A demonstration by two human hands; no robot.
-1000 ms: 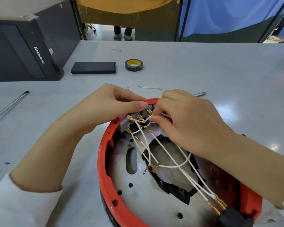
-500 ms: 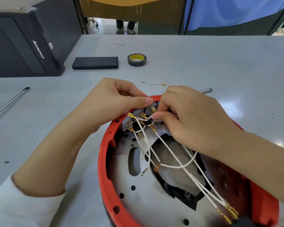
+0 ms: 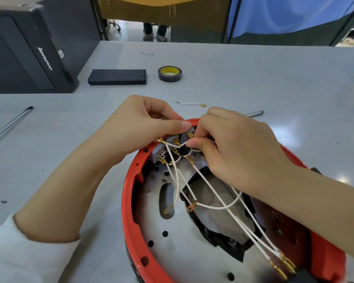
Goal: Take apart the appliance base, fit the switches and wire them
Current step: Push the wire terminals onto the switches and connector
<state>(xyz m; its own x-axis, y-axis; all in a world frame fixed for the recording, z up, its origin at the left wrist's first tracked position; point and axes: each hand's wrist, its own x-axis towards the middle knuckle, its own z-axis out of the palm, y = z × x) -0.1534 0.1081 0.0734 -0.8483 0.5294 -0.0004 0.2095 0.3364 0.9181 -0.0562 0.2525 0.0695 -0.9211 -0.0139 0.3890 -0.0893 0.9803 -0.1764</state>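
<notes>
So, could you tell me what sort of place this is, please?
Probably a shared workshop or training room: a large grey worktable holding a roll of tape and a desktop computer, with cloth partitions behind.

Red base — white wires.

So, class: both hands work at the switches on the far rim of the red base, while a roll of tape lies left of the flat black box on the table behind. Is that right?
One slip. In the head view the roll of tape lies right of the flat black box, not left. The rest stands: the left hand and right hand work at the switches on the far rim of the red base.
</notes>
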